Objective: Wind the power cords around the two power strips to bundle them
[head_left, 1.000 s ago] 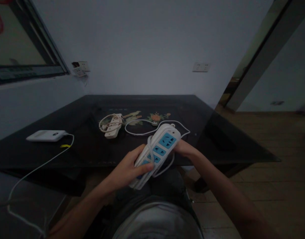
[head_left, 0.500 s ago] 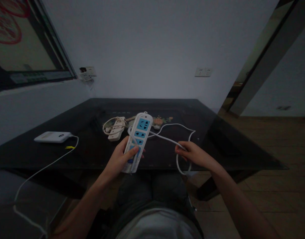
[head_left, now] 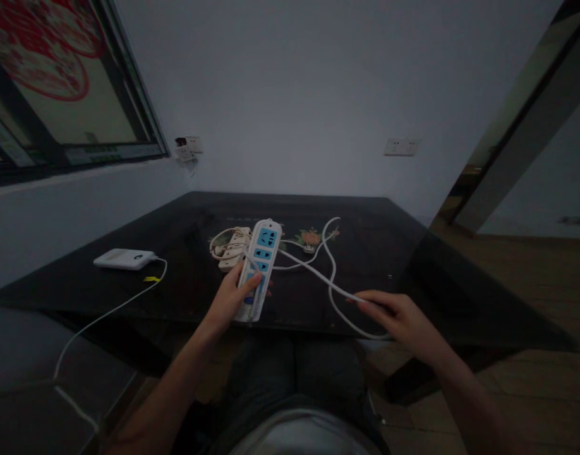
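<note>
Power strip (head_left: 263, 260), blue-socketed, held over the near part of the table (head_left: 366, 246), long axis running away from the person, far end leaning a bit right; left hand (head_left: 229, 296) pinches its near end, thumb on top. Right hand (head_left: 400, 317) is well off to the right, pinching white cord (head_left: 318, 274) that leads back to the strip. Second strip (head_left: 233, 249), cord-wrapped, lies just left

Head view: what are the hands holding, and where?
Left hand: the blue-socketed power strip, by its near end. Right hand: a white cord, partway along.
</note>
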`<state>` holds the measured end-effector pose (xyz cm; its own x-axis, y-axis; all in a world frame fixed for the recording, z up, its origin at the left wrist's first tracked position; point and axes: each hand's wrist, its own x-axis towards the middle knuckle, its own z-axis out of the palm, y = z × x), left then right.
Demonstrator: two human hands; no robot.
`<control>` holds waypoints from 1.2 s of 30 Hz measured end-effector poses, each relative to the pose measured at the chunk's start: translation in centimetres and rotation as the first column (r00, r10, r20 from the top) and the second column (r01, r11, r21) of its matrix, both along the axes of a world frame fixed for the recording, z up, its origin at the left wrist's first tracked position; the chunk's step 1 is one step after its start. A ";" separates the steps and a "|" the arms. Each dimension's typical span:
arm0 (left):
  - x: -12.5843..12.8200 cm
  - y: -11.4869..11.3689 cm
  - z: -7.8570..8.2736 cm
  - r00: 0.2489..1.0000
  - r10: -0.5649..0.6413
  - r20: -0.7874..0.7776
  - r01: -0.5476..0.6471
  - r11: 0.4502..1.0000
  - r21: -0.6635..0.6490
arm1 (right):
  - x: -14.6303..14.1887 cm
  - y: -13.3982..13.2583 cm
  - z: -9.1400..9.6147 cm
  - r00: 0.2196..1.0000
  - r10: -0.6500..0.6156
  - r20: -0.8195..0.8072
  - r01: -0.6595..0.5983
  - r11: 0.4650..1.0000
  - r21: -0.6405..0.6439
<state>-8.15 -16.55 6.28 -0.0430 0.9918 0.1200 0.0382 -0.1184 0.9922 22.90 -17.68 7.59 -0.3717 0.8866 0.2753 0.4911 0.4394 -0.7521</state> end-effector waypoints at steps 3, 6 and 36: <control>-0.3 0.5 0.0 0.999 0.025 0.025 -0.025 1.000 0.003 | -1.4 -1.1 -0.2 0.980 0.115 0.160 -0.124 0.991 0.049; -0.7 1.1 -0.2 0.999 0.040 0.031 -0.040 0.999 0.010 | -2.5 -1.9 -0.8 0.943 0.156 0.293 -0.196 0.974 0.113; 0.1 2.8 -0.6 0.993 0.021 -0.117 -0.008 0.994 0.111 | -4.3 -4.4 -1.8 0.862 -0.032 0.506 -0.338 0.707 0.621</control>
<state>-8.03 -13.72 5.64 -0.0361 0.9717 0.2334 0.1566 -0.2251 0.9617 18.58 -22.12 5.76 -0.7238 0.4447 0.5275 0.5592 0.8260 0.0709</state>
